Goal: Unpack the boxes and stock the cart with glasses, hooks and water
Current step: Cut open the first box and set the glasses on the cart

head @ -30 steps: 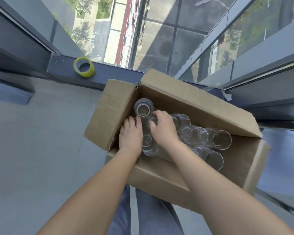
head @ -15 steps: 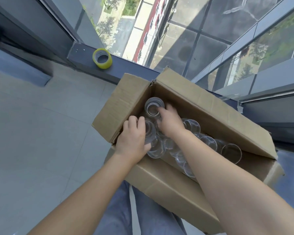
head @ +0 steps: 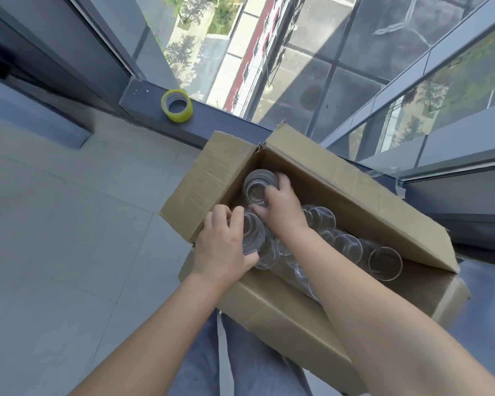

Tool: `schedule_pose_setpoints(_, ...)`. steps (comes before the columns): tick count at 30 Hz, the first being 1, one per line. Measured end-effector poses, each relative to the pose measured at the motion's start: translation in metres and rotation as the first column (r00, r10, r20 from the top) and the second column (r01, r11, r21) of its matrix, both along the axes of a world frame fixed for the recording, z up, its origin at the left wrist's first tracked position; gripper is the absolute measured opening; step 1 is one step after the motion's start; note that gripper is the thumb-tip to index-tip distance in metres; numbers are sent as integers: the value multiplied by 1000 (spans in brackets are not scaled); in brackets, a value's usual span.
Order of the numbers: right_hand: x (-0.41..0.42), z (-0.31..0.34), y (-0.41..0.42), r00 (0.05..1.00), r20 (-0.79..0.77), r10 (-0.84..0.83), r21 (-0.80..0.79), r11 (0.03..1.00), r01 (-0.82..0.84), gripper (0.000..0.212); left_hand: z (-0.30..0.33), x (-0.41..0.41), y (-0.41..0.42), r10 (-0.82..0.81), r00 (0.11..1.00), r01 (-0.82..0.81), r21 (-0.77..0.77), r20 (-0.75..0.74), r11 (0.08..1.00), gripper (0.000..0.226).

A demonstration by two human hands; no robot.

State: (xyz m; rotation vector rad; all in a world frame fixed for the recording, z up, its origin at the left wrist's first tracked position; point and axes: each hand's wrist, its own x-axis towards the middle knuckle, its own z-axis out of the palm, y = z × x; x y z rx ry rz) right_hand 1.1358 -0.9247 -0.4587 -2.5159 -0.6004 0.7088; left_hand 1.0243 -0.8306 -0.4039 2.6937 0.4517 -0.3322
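Cardboard box [head: 280, 307] lies open at 3 o'clock, holding clear glasses. Left hand [head: 223, 250] curls around a lying glass [head: 252, 235]. Right hand [head: 280, 208], at 12 o'clock, grips an upright glass [head: 256, 185].

Grey tiled floor [head: 69, 238], open cardboard box [head: 283, 310] on it

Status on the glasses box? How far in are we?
Done: the brown cardboard box is open, flaps out. In hand: the left hand grips one clear drinking glass and the right hand grips the upright glass in the box corner. Left: several clear glasses lie in the box; no cart, hooks or water in view.
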Motion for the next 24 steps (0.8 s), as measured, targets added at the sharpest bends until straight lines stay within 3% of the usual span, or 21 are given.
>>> schedule_pose_setpoints(6, -8, 27, -10, 983, 103, -152, 246, 961, 123, 36, 17, -3, -4, 48, 998, -51, -123, -27, 991, 79)
schedule_pose_setpoints(12, -28, 73, -36, 909, 196, -367, 346, 893, 286, 40, 55, -5, -17, 80, 996, -64, -312, 41, 948, 77)
schedule_pose_setpoints(14, -38, 91, -51, 867, 182, -465, 350, 854, 384, 52, 67, -8, -23, 53, 996, -28, -332, 66, 943, 79)
schedule_pose_setpoints(18, -71, 129, -86, 797, 45, -602, 301, 769, 564, 99, 93, -15, -30, 64, 991, -10, -412, 118, 911, 87)
schedule_pose_setpoints(24, -144, 173, -127, 593, 126, -795, 282, 602, 747, 77, 138, -29, -52, -78, 983, 147, -461, 167, 875, 74)
